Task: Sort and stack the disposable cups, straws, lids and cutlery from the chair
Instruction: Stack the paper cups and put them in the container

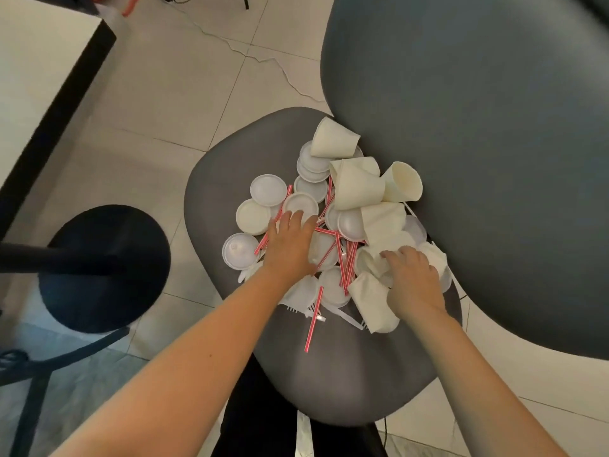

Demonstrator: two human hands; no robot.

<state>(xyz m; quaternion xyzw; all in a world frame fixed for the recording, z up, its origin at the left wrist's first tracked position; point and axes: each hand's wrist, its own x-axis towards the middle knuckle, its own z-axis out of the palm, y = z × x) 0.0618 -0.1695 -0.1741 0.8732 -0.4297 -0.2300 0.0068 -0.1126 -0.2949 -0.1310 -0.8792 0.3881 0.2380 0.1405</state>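
A grey chair seat (329,374) carries a jumbled pile. White round lids (267,189) lie on its left and far side, cream paper cups (357,186) lie tipped over on the right, and red-and-white striped straws (313,319) run through the middle. White plastic forks (349,319) poke out at the near edge. My left hand (290,242) lies flat on the lids and straws with fingers spread and straight. My right hand (412,278) sits on the cups at the right, its fingers curled into a crumpled cup (372,262).
The chair's dark backrest (478,159) rises at the right, just behind the cups. A black round stand base (105,268) and its pole sit on the tiled floor at left. A pale table with a black edge (59,103) fills the upper left.
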